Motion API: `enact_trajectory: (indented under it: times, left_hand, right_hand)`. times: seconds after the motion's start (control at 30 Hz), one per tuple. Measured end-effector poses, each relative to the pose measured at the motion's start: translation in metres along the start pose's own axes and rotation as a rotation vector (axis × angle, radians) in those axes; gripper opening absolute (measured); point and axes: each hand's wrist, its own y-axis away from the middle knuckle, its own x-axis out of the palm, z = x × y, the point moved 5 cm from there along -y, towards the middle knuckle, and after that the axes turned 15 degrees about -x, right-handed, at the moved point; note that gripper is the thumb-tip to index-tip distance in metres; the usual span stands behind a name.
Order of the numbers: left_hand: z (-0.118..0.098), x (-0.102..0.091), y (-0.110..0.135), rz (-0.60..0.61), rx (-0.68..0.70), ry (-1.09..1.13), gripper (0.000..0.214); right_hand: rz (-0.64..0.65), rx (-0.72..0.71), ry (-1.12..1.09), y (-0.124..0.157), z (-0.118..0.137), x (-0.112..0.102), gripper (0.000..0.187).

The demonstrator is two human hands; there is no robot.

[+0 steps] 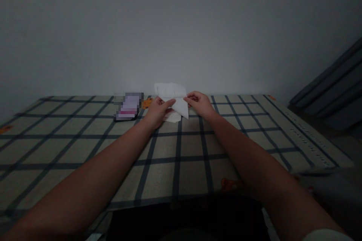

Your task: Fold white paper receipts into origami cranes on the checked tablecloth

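Note:
A thin white sheet (171, 89), which looks like paper or tissue, is held up between both hands, partly folded, with a pointed corner hanging down. My left hand (158, 111) pinches its lower left side, thumb on the front. On the right, my right hand (200, 102) grips the sheet's right edge between thumb and fingers. Beneath the raised sheet, more white paper (173, 117) lies on the tablecloth, partly hidden by the left hand. To the left rests a phone (129, 106) with a blurred, lit screen.
A checked tablecloth (93, 147) with dark lines and orange figures covers the table. Behind it rises a plain pale wall (181, 26). Grey folded fabric, perhaps a curtain (333, 86), hangs at the right, beyond the table's edge.

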Motion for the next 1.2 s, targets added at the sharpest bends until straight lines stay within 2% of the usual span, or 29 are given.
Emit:
enact_trajectory:
  times: [0.07,0.23,0.3,0.47,0.53,0.67,0.9,1.07,1.2]
  left_hand:
    - [-0.0005,0.0001,0.0012,-0.016,0.016,-0.011,0.038]
    - [0.0022,0.0057,0.0016,0.074,-0.021,-0.011,0.044]
    - [0.003,0.004,0.0006,0.058,-0.018,-0.022,0.044]
    - [0.003,-0.0019,-0.0034,0.021,0.037,-0.03,0.043]
    - [0.0031,-0.0025,-0.0044,0.019,0.043,-0.046,0.045]
    - [0.002,-0.002,-0.0037,0.023,0.039,-0.046,0.046]
    - [0.0065,0.0006,-0.0006,0.091,-0.108,0.022,0.033]
    - [0.0082,-0.0017,-0.0016,0.013,-0.089,0.027,0.025]
    - [0.0086,-0.0026,-0.0029,0.015,-0.062,0.0,0.028]
  right_hand:
    - [-0.006,0.011,0.005,0.0003,0.0001,-0.0004,0.024]
    - [-0.019,-0.013,0.003,0.0011,0.0027,-0.0015,0.022]
    - [-0.007,-0.018,0.01,0.0013,0.0037,-0.0011,0.024]
    - [-0.033,0.064,-0.037,0.001,0.0013,-0.0016,0.048]
    - [-0.016,0.104,-0.078,0.0006,-0.0017,-0.0003,0.043]
    - [0.037,0.115,-0.06,-0.0009,-0.0047,0.0017,0.019]
    - [0.02,0.081,-0.034,-0.0011,-0.0024,0.0014,0.017]
    - [0.028,0.07,-0.017,-0.0007,-0.0011,0.001,0.02]
    - [0.027,0.078,-0.02,-0.0003,0.0011,0.0007,0.02]
